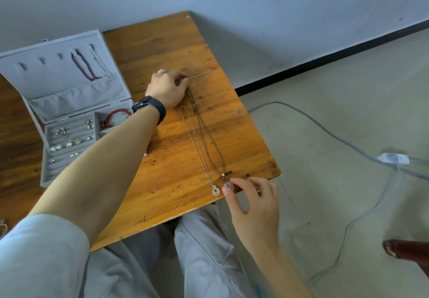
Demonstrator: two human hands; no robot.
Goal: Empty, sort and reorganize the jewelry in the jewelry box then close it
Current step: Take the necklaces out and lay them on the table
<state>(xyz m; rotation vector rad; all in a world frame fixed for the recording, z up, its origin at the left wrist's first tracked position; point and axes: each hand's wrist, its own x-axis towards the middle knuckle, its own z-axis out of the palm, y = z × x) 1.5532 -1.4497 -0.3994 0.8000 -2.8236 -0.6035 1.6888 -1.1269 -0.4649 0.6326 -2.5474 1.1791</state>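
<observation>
The right hand [253, 207] pinches the pendant [229, 185] of the dark cord necklace [209, 135] between thumb and forefinger (a silver chain necklace [195, 144] lies just left). At the cord's far end the left hand [168, 87] grips it with curled fingers, and the open jewelry box [46, 81] sits left of that wrist.

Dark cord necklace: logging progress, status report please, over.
Left hand holds dark cord necklace top end; right hand pinches its pendant. Laid straight on table. Silver chain alongside.

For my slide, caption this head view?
Left hand and right hand hold a dark cord necklace beside a silver chain necklace on a wooden table.
</observation>
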